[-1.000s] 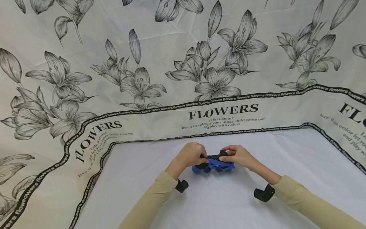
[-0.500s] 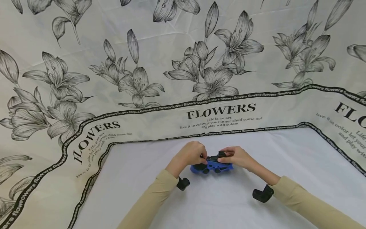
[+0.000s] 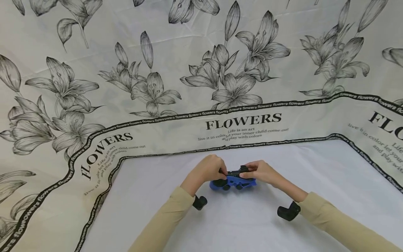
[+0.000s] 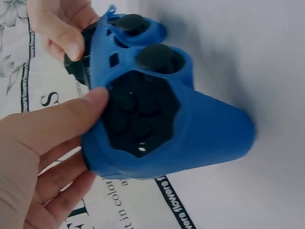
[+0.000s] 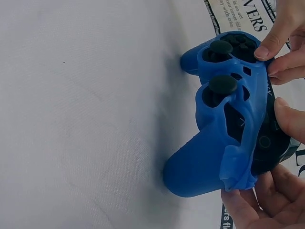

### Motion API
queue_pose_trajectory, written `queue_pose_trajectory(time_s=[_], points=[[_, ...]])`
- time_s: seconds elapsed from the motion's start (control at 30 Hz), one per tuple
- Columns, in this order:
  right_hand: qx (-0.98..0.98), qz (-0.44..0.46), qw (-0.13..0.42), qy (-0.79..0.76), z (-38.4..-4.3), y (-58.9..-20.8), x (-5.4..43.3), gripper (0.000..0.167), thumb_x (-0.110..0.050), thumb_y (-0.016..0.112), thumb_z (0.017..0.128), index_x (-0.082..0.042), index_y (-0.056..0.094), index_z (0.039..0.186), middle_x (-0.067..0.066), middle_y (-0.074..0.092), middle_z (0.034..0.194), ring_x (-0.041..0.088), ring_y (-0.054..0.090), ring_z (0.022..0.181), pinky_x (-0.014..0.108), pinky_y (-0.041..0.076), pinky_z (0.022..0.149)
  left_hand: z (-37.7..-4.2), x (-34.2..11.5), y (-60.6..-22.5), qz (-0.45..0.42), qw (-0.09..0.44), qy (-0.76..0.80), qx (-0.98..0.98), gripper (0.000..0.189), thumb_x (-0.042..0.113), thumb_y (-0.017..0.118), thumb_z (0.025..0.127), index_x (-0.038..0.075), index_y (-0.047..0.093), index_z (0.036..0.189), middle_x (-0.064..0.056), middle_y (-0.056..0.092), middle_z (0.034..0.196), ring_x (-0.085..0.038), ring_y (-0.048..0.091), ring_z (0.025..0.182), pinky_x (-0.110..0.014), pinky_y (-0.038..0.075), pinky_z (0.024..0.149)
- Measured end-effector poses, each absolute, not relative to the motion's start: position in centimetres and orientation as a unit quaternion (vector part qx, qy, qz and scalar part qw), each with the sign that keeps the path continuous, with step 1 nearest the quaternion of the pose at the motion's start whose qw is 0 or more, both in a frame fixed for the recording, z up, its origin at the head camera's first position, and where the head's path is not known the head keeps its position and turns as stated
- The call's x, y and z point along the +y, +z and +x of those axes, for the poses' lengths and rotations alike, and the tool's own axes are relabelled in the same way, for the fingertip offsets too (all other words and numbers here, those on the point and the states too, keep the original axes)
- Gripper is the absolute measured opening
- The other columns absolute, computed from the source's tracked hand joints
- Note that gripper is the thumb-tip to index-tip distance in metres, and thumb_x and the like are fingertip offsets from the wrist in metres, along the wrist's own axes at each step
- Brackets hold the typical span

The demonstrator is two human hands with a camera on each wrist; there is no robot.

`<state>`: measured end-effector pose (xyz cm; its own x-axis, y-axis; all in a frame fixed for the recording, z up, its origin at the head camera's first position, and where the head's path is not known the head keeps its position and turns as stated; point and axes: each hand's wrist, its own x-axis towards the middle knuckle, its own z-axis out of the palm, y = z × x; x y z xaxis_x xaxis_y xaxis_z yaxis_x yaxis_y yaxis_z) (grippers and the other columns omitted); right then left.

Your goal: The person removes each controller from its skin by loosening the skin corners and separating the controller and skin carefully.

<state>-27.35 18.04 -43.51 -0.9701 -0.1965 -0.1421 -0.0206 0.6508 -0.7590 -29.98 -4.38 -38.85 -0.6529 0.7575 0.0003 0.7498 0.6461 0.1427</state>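
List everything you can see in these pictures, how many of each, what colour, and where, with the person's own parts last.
Game controller: 1, black, between the two hands
Cover: 1, blue, partly on the controller, its right end off the round-marked button
Thumbsticks: 2, dark, standing out through the cover
Work surface: 1, white, beneath the controller
Printed cloth: white with black flowers and lettering, behind the work surface
Wrist devices: 2, black, one at each wrist
Sleeves: 2, beige, on both forearms
Left hand: 1, bare, at the controller's left end
Right hand: 1, bare, at its right end
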Motion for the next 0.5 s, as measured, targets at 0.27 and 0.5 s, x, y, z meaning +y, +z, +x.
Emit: queue_pose_trajectory(time_s=[0.27, 0.5], points=[[0.901, -0.065, 0.106, -0.416, -27.2, -43.4, 18.2, 0.076, -0.04, 0.075, 0.08, 0.012, 0.051, 0.13, 0.028, 0.059, 0.124, 0.038, 0.058, 0.114, 0.049, 0.048, 0.094, -29.0, -4.4, -39.3, 0.434, -0.037, 0.021, 0.9, 0.011, 0.028, 0.076, 0.083, 0.019, 0.078, 0.087, 0.009, 0.074, 0.089, -0.004, 0.068, 0.082, -0.018, 0.052, 0.077], [0.898, -0.068, 0.116, -0.419, -27.1, -43.5, 18.1, 0.076, -0.04, 0.075, 0.08, 0.012, 0.05, 0.131, 0.027, 0.06, 0.123, 0.035, 0.059, 0.11, 0.048, 0.049, 0.093, -28.8, -4.2, -39.1, 0.43, -0.045, 0.003, 0.902, 0.012, 0.031, 0.075, 0.083, 0.02, 0.079, 0.085, 0.012, 0.074, 0.084, -0.003, 0.067, 0.078, -0.017, 0.051, 0.073]])
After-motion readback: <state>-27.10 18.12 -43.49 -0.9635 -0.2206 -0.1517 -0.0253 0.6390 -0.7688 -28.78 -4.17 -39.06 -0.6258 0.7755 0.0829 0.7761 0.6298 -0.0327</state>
